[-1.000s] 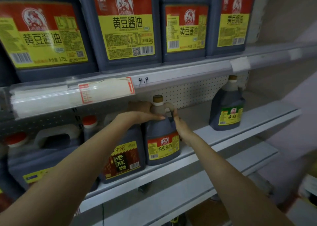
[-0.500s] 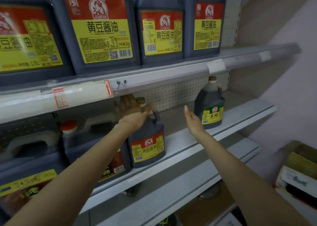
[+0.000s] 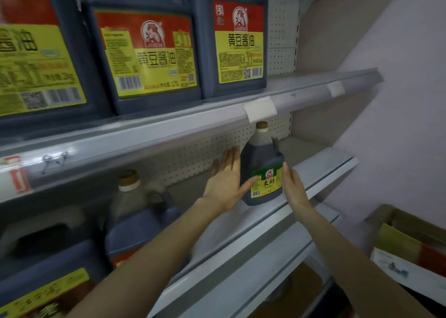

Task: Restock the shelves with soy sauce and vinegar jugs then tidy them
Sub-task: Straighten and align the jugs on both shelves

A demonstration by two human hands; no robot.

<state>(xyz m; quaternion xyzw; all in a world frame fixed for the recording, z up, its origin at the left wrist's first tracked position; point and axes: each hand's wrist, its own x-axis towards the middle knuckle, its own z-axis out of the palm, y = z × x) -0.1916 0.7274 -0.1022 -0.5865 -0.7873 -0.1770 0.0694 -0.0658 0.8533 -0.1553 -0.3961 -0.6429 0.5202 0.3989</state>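
A small dark vinegar jug (image 3: pixel 261 165) with a green label and a brown cap stands alone on the middle shelf (image 3: pixel 321 165). My left hand (image 3: pixel 225 181) lies flat against the jug's left side, fingers straight, thumb across the front near the label. My right hand (image 3: pixel 293 185) stands flat at its right side, fingers straight up, touching or nearly touching the jug. To the left stands a soy sauce jug (image 3: pixel 137 218) with a brown cap, partly behind my left forearm.
Large soy sauce jugs (image 3: pixel 236 42) with red and yellow labels fill the upper shelf (image 3: pixel 193 122). More jugs (image 3: pixel 36 257) crowd the middle shelf's left end. A lower shelf (image 3: pixel 265 257) juts out below. An open cardboard box (image 3: pixel 407 250) sits at lower right, next to a pink wall.
Both hands left the soy sauce jug and moved right to either side of the vinegar jug. The view swung to the right with them.
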